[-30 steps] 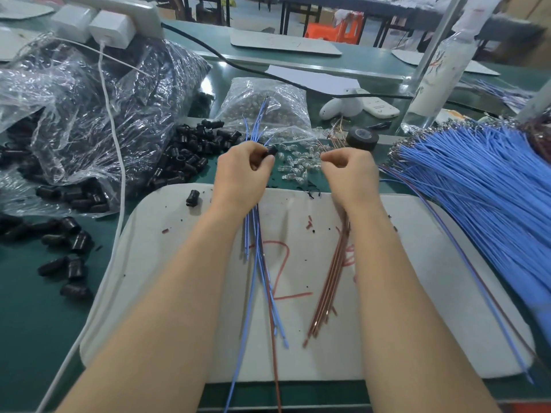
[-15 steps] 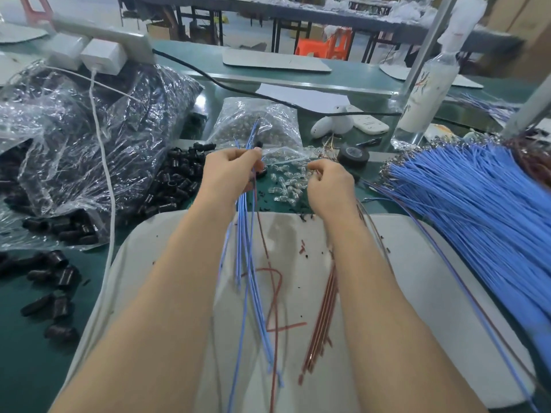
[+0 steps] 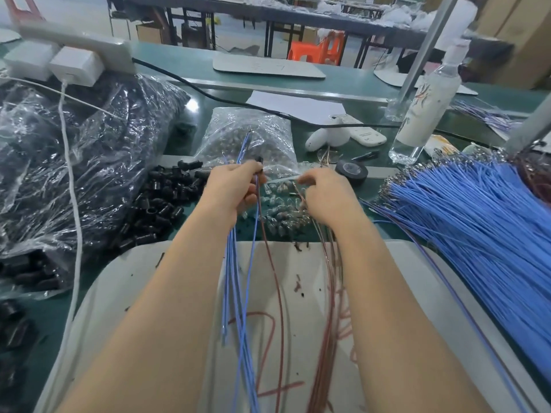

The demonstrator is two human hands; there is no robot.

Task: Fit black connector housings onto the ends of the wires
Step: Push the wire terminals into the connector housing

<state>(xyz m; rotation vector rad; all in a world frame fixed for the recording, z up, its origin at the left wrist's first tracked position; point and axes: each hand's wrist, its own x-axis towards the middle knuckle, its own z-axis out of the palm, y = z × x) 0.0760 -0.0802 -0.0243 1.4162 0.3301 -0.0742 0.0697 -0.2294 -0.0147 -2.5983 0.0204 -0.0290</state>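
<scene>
My left hand [image 3: 231, 190] grips a bundle of blue wires [image 3: 237, 293] whose ends stick up past the fingers, and a small black connector housing [image 3: 260, 161] shows at its fingertips. My right hand [image 3: 325, 195] holds several brown wires [image 3: 329, 278] and pinches something small and clear, over a pile of small clear bulbs [image 3: 280, 208]. Loose black housings [image 3: 161, 201] lie in a heap left of my left hand. The wires hang down over a white mat [image 3: 396, 278].
A large plastic bag of black housings [image 3: 74, 162] fills the left. A clear bag of bulbs [image 3: 253, 135] lies behind my hands. A thick fan of blue wires [image 3: 477, 222] spreads on the right. Black tape roll [image 3: 351, 171], spray bottle [image 3: 426, 105] and power strip [image 3: 74, 52] stand farther back.
Both hands have risen off the mat and moved away toward the bulb pile, lifting the wire bundles with them. The hands came closer together.
</scene>
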